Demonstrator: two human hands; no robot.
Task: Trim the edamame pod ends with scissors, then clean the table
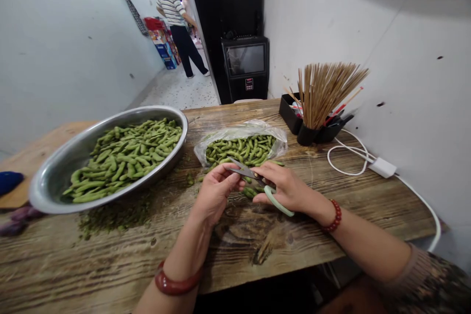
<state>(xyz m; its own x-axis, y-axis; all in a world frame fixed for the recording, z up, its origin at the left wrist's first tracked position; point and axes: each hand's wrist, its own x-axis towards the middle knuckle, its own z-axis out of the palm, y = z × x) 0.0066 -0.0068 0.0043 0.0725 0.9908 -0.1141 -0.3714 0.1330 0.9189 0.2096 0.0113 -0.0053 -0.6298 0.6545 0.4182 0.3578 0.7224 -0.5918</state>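
This looks like a plain indoor room where food is being prepared; whether it is a home or a small eatery cannot be told. On the near brown wood-grained table, a wide silver metal basin heaped with green pods stands at left, and a bundle of thin brown sticks rises from a black holder at right. Far off are a black boxy appliance, a pale speckled floor and stacked colourful printed cartons beside a white wall.
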